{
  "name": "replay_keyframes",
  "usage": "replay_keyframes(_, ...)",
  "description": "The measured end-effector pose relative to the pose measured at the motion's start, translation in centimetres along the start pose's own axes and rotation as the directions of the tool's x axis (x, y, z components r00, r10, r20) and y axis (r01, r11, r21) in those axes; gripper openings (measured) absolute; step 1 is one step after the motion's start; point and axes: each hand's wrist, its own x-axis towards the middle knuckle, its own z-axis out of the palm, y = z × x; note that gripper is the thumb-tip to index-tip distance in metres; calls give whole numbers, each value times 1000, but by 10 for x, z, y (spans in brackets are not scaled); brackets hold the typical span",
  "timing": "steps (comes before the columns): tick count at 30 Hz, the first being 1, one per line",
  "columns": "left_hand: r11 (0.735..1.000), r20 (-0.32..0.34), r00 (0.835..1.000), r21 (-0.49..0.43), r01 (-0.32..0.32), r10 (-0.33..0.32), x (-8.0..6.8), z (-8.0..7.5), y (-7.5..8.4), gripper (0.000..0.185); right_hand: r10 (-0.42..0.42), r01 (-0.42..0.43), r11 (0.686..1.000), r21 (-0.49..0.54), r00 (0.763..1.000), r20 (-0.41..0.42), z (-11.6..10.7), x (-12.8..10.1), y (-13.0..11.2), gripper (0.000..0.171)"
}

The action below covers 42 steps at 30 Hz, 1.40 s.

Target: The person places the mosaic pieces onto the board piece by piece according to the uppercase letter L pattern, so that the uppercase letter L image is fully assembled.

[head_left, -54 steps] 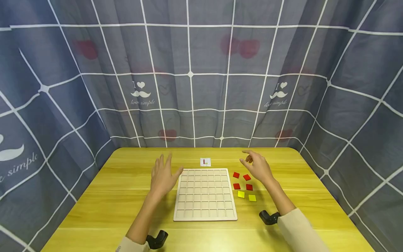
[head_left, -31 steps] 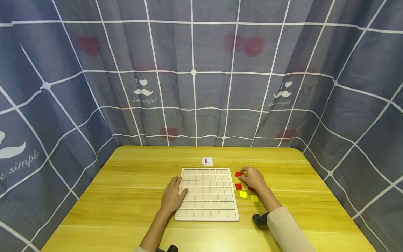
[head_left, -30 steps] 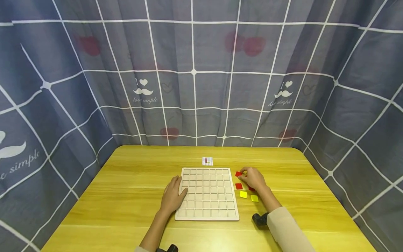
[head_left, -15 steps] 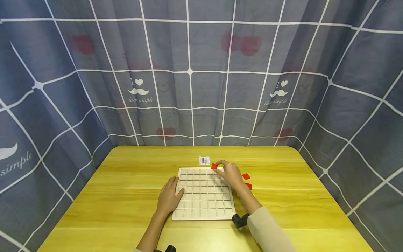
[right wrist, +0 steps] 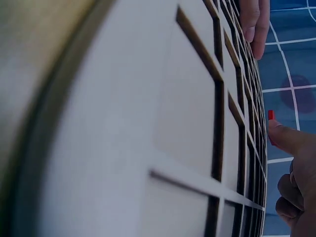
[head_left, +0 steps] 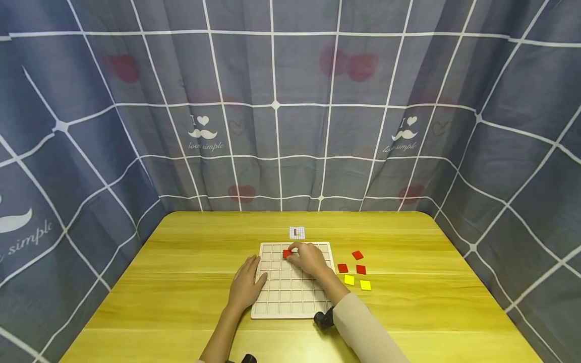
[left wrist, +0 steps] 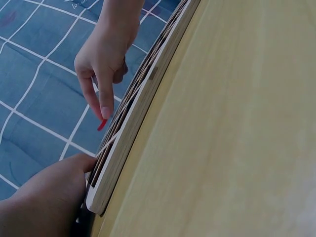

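Note:
Between thumb and forefinger my right hand [head_left: 310, 258] pinches a thin red square tile [head_left: 287, 254], held over the upper part of a pale wooden grid board [head_left: 290, 305]. In the left wrist view the red tile [left wrist: 102, 124] stands edge-on at the fingertips, just above the board. The right wrist view shows the thumb and the red tile [right wrist: 270, 115] beyond the board's raised ridges. My left hand [head_left: 245, 287] rests along the board's left edge, fingers fairly straight, thumb lying over the rim.
Right of the board lie three red tiles [head_left: 357, 255] and two yellow tiles [head_left: 349, 280] on the wooden table [head_left: 190, 262]. A small printed grid card [head_left: 297, 232] lies behind the board. A dark checked curtain [head_left: 299, 131] surrounds the table's back and sides.
The right hand has picked up a red tile from the group at the right and carried it left over the board. The left hand has come down onto the board's left edge.

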Motion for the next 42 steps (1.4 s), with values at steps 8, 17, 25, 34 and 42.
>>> replay_keyframes(8,1000,0,1000,-10,-6,6,0,-1,1,57,7,-6,1000,-8,1000,19,5,2,1,26)
replay_keyframes(17,1000,-6,1000,-9,1,-1,-1,-1,2,56,17,-17,999,42,1000,5,7,-1,4,29)
replay_keyframes(25,1000,-8,1000,-8,1,-1,-1,0,0,56,128,-125,976,179,992,-9,-14,-16,14,30)
replay_keyframes(34,1000,-5,1000,-6,-4,4,1,1,1,56,222,-189,963,193,960,-168,-66,-51,63,25)
replay_keyframes(42,1000,-9,1000,5,-8,9,0,0,1,56,342,-320,937,141,922,-180,-91,-85,109,41)
